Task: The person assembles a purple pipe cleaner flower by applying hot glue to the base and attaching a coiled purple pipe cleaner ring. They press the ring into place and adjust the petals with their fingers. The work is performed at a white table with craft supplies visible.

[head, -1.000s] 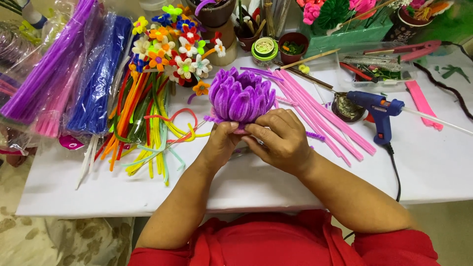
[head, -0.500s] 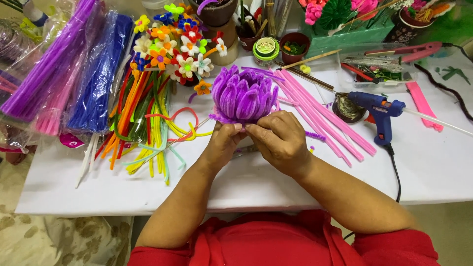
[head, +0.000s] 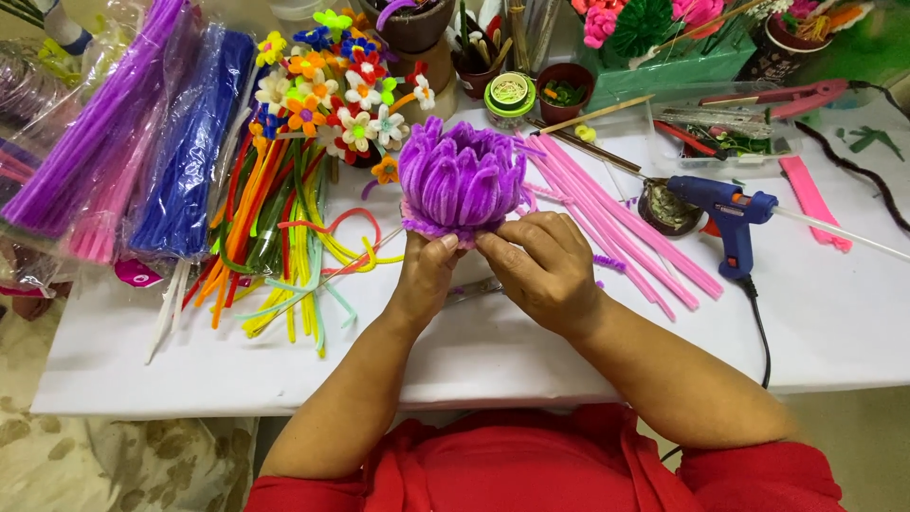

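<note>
Head view, looking straight down onto a white table [head: 531, 351]. Both hands meet at the table's middle, under a purple pipe-cleaner flower [head: 462, 178]. Flower sits just beyond the fingertips, on the far side of the hands from the body, petals fanned up and away, base turned toward the wrists; its axis from base to open top runs roughly away from the person. Left hand [head: 425, 275] closed around the underside at the left, thumb up against the lowest ring of petals. Right hand [head: 542, 265] curled in from the right, fingers bent and pinched at the base close to the left thumb; what exactly sits between those fingertips cannot be made out. The two hands touch or nearly touch at the base; neither is clearly nearer. Left of the hands: a loose spread of orange, yellow and green stems [head: 275, 256], then bagged purple and blue bundles [head: 180, 142]. Behind them, a cluster of small multicoloured flowers [head: 332, 90]. Right of the flower: long pink stems [head: 616, 218] lying diagonally, and a blue glue gun [head: 725, 213] well apart from the right hand.
</note>
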